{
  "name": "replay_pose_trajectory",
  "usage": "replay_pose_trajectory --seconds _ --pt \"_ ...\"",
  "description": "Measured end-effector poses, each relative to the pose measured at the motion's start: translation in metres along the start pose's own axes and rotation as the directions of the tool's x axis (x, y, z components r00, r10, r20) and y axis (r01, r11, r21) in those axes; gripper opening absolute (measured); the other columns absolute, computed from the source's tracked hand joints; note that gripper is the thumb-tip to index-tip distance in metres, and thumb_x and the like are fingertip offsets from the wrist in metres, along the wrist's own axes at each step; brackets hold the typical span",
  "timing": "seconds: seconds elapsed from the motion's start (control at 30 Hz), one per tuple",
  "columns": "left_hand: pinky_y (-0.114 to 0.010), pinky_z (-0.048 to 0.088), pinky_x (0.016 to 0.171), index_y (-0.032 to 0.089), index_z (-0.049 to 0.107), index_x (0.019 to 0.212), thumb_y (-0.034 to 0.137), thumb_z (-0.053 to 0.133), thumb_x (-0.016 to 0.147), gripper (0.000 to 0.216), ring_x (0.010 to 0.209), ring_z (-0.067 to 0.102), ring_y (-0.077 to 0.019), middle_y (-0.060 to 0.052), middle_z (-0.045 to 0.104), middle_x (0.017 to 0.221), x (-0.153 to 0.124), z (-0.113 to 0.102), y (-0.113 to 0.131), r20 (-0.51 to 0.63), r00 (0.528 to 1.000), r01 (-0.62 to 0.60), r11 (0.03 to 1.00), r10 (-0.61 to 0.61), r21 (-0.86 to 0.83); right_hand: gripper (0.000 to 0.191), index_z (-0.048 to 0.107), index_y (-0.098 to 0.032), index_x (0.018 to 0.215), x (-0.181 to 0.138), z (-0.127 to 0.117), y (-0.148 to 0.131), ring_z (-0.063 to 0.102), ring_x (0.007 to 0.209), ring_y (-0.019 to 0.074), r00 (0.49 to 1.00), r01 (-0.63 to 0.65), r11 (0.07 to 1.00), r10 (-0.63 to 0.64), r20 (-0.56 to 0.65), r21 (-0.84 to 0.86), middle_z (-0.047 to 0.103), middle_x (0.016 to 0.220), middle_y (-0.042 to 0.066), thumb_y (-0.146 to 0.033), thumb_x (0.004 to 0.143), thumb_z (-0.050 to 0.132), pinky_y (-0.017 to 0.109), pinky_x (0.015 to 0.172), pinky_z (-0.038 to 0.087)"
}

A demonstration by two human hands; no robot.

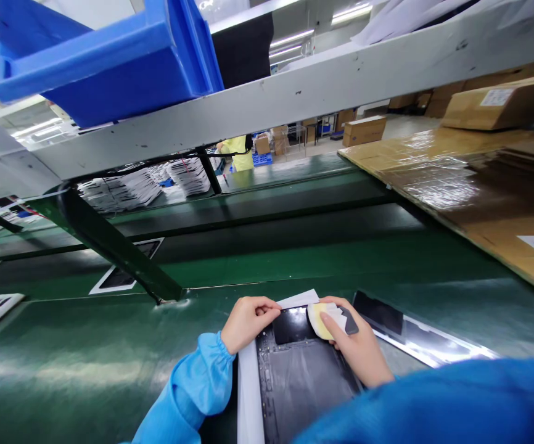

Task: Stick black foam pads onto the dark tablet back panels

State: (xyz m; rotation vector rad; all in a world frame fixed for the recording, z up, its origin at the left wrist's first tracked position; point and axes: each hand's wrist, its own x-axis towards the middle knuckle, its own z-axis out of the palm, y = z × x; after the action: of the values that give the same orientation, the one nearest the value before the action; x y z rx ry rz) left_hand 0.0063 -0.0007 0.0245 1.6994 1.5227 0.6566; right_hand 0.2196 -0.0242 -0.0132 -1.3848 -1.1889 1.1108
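A dark flat panel (301, 376) in a white-edged frame lies on the green bench in front of me. My left hand (247, 322) is closed, its fingertips pinching at the panel's top left corner. My right hand (358, 345) presses a pale yellow cloth pad (319, 317) against the panel's upper part with the forefinger stretched along it. Both arms wear light blue sleeves.
A second flat panel (415, 338) lies to the right. A green conveyor belt (295, 259) carries another panel (123, 274). A grey shelf beam (295, 92) holds a blue bin (110, 55) overhead. Cardboard sheets (489, 179) lie right; a person in yellow stands far behind.
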Motion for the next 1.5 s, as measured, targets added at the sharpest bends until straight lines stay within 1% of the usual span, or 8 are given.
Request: replay_pose_trajectory --seconds 0.27,0.4,0.57,0.73,0.9,1.07,1.3,1.5 --pt "-0.026 0.04 0.055 0.015 0.077 0.08 0.035 0.057 0.072 0.03 0.055 0.05 -0.0138 -0.004 0.07 0.066 0.0 0.0 0.002 -0.012 1.0 -0.007 1.0 0.007 -0.015 0.035 0.064 -0.024 0.091 -0.005 0.002 -0.012 0.054 0.054 0.0157 0.998 -0.02 1.0 0.021 -0.063 0.024 0.062 0.069 -0.003 -0.052 0.07 0.062 0.025 0.046 0.047" --pt "-0.026 0.041 0.055 0.016 0.078 0.08 0.035 0.058 0.072 0.028 0.054 0.051 -0.0135 -0.003 0.07 0.065 -0.001 0.0 0.001 -0.013 1.0 -0.007 0.999 0.006 -0.031 0.039 0.063 -0.025 0.092 -0.001 -0.001 -0.004 0.055 0.057 0.0164 0.999 -0.036 0.999 0.036 -0.018 -0.032 0.063 0.073 -0.002 -0.056 0.068 0.063 0.025 0.046 0.047" --pt "-0.026 0.04 0.056 0.015 0.078 0.082 0.032 0.058 0.073 0.029 0.054 0.051 -0.0133 -0.003 0.068 0.063 0.0 0.002 -0.002 -0.015 1.0 -0.008 0.999 0.008 -0.051 0.04 0.062 -0.026 0.092 0.0 -0.001 -0.002 0.056 0.059 0.0161 0.998 -0.059 0.997 0.057 -0.028 -0.05 0.063 0.077 -0.002 -0.056 0.066 0.064 0.025 0.047 0.047" --pt "-0.025 0.042 0.056 0.014 0.078 0.084 0.031 0.058 0.071 0.029 0.055 0.052 -0.0134 -0.002 0.068 0.063 0.0 0.001 -0.004 -0.009 1.0 0.005 0.998 -0.006 -0.065 0.039 0.062 -0.027 0.09 -0.004 0.004 -0.01 0.053 0.054 0.0147 0.993 -0.072 0.996 0.067 -0.093 -0.054 0.061 0.07 -0.005 -0.056 0.064 0.062 0.026 0.049 0.044" --pt "-0.025 0.043 0.057 0.014 0.078 0.085 0.032 0.059 0.071 0.029 0.056 0.052 -0.0125 -0.001 0.068 0.064 0.0 0.0 -0.004 0.002 1.0 0.016 0.998 -0.016 -0.063 0.041 0.061 -0.027 0.094 -0.002 0.001 -0.006 0.053 0.053 0.0139 0.995 -0.079 0.994 0.074 -0.065 -0.075 0.061 0.072 -0.005 -0.058 0.067 0.061 0.026 0.051 0.044" --pt "-0.024 0.042 0.058 0.014 0.077 0.083 0.033 0.058 0.073 0.029 0.056 0.05 -0.0122 -0.001 0.067 0.064 -0.002 -0.002 0.001 0.01 1.0 0.016 0.999 -0.016 -0.05 0.043 0.059 -0.026 0.098 0.001 -0.006 0.0 0.057 0.06 0.0164 0.999 -0.041 0.993 0.043 0.016 -0.112 0.063 0.079 -0.002 -0.059 0.071 0.06 0.027 0.053 0.047" --pt "-0.022 0.04 0.056 0.014 0.077 0.084 0.034 0.059 0.074 0.029 0.056 0.052 -0.0114 -0.001 0.07 0.068 0.0 -0.003 0.002 0.045 0.999 0.031 0.999 -0.03 -0.02 0.04 0.061 -0.023 0.097 0.002 -0.005 0.0 0.058 0.062 0.0182 0.999 0.044 0.993 -0.044 -0.001 -0.114 0.065 0.08 0.0 -0.056 0.074 0.059 0.027 0.052 0.047" --pt "-0.022 0.04 0.056 0.014 0.076 0.084 0.032 0.059 0.075 0.027 0.057 0.053 -0.0117 -0.002 0.071 0.069 0.001 -0.003 0.002 0.051 0.997 0.052 0.999 -0.052 -0.006 0.037 0.062 -0.023 0.093 0.002 -0.005 -0.006 0.063 0.074 0.0214 0.997 0.08 0.987 -0.076 0.029 -0.138 0.068 0.087 0.001 -0.054 0.075 0.058 0.031 0.068 0.051"
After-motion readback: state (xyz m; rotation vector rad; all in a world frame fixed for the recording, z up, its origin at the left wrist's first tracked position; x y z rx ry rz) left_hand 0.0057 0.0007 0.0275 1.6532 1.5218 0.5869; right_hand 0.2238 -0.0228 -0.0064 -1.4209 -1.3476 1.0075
